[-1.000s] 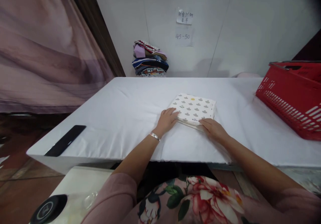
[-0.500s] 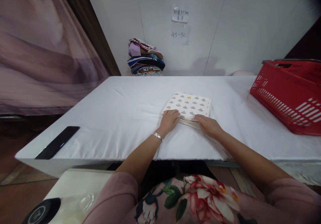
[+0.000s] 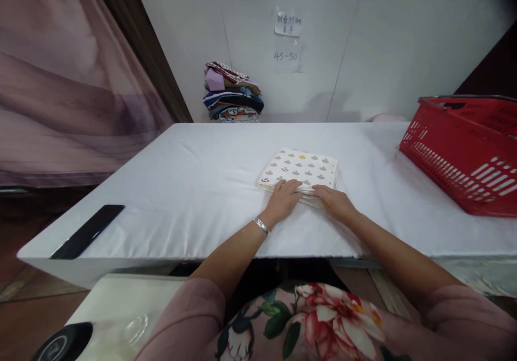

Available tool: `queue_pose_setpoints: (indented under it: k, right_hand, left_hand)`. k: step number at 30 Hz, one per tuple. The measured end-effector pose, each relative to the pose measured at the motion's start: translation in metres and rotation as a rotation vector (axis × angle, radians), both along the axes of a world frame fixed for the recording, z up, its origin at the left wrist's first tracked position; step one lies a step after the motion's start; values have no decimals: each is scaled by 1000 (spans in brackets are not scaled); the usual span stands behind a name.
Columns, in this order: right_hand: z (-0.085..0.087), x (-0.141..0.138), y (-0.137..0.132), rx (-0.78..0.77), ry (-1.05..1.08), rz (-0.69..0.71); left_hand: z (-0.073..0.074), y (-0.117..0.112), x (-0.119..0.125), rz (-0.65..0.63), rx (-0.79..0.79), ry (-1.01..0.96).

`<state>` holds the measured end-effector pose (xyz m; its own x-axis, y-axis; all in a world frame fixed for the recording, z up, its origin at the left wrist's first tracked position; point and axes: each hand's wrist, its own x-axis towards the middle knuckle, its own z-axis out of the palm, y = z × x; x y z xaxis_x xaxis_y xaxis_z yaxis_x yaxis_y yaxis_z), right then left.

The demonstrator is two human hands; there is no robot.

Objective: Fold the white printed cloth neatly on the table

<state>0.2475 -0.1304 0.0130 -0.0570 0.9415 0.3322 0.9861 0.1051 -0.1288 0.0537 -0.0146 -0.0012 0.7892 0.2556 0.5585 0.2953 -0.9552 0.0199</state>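
A folded cloth (image 3: 301,168), white with small grey, yellow and red motifs, lies on the white-covered table. Its layers show along the near edge. My left hand (image 3: 284,200), with a silver bracelet at the wrist, is closed over the middle of that edge, fingers on top of the cloth. My right hand (image 3: 334,202) grips the same edge close to the right corner. The fingertips under the layers are hidden. Only a small gap separates my two hands.
A red plastic basket (image 3: 456,159) stands at the right. Folded fabrics (image 3: 233,92) are stacked behind the table's far edge. A black phone-like slab (image 3: 88,231) lies at the front left. Below the table's front left is a white surface (image 3: 133,296) with a round black object (image 3: 64,344).
My left hand has slid right along the cloth's near edge, from the left corner toward the middle, uncovering a red motif. My right hand stays nearly in place.
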Motion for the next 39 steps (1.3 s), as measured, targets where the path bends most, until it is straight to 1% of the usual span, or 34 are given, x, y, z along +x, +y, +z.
queue_pose_setpoints:
  k: [7, 11, 17, 20, 22, 25, 28, 30, 32, 36, 39]
  right_hand:
    - [4, -6, 0, -74, -2, -48]
    - [4, -8, 0, -86, 8, -71]
    - [9, -6, 2, -113, 16, -112]
    - [9, -6, 3, -77, 7, -136]
    - [6, -7, 1, -56, -11, -117]
    - [-3, -8, -3, 6, -47, -23]
    - [-10, -7, -8, 110, -78, 96]
    - [-12, -6, -9, 153, -94, 149]
    - [-12, -6, -8, 146, -98, 124]
    - [-10, -6, -4, 53, -104, -3]
    - [-13, -4, -4, 62, -88, -5]
  left_hand:
    - [-2, -1, 15, 39, -8, 74]
    - [-1, -4, 24, -1, 24, 93]
    - [2, -9, 33, -41, 23, 93]
    - [1, -12, 32, -57, -17, 69]
    - [-1, -14, 30, -40, -50, 62]
    - [-5, -16, 29, -13, -87, 43]
    - [-6, -16, 28, -16, -101, 26]
    - [-6, -16, 28, -19, -100, 31]
    - [-5, -16, 28, -10, -100, 40]
    - [-2, -14, 24, 3, -101, 41]
    - [-1, -4, 12, 45, -99, 38]
